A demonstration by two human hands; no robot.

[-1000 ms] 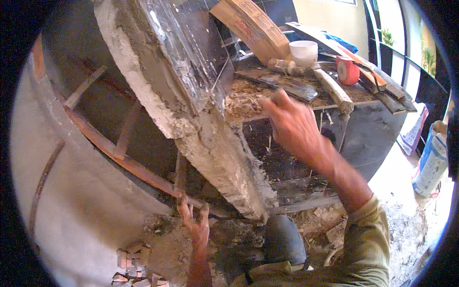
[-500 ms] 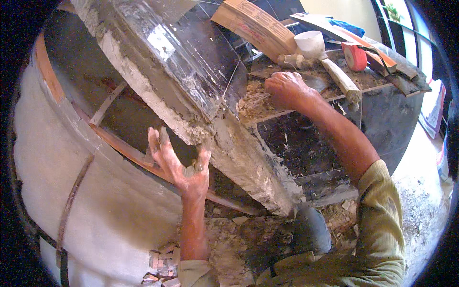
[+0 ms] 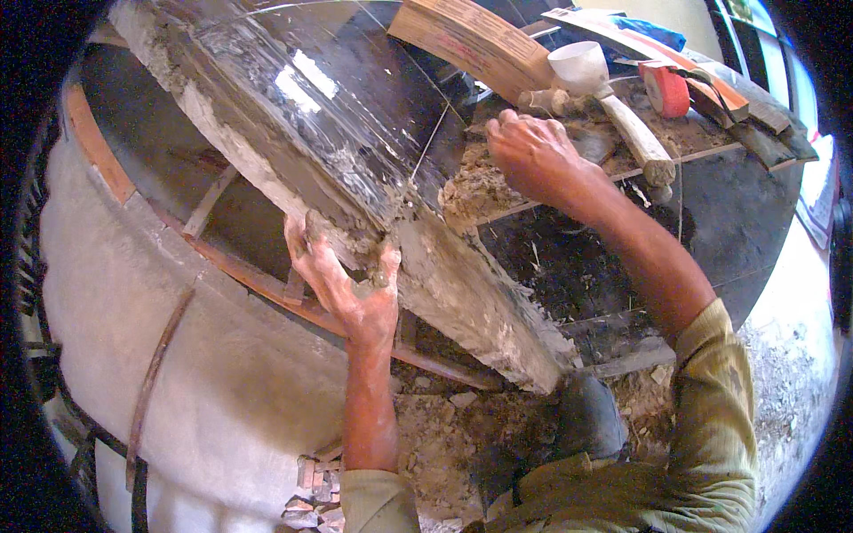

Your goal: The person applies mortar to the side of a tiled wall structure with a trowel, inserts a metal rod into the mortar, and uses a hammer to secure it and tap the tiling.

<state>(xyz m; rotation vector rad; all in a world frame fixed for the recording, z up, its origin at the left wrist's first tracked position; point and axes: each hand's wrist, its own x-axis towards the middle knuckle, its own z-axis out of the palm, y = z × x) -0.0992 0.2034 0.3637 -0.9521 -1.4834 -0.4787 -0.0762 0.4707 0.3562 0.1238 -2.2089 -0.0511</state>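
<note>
My left hand [image 3: 351, 284] is raised against the mortar-coated edge [image 3: 342, 235] of a slanting ledge. Its fingers and thumb are spread apart around a rough lip of wet mortar, and grey smears cover the fingertips. My right hand [image 3: 538, 160] is closed in a fist above a crumbly heap of brown mortar [image 3: 471, 191] on the dark tiled ledge. Whatever that fist holds is hidden by the fingers. A dull flat blade-like piece [image 3: 593, 145] shows just beyond the knuckles. Glossy dark tile [image 3: 355, 107] covers the slanting ledge's top.
A wooden-handled tool [image 3: 638, 138], a white cup [image 3: 577, 67], a red tape roll [image 3: 665, 91] and a long cardboard box [image 3: 471, 44] lie on the right ledge. Orange-edged strips [image 3: 711, 80] lie behind. Rubble [image 3: 426, 426] covers the floor; a curved pale wall [image 3: 231, 382] stands left.
My left hand has moved up against the mortar edge, where it was lower and farther from it. My right fist has shifted slightly left. The view has tilted a little.
</note>
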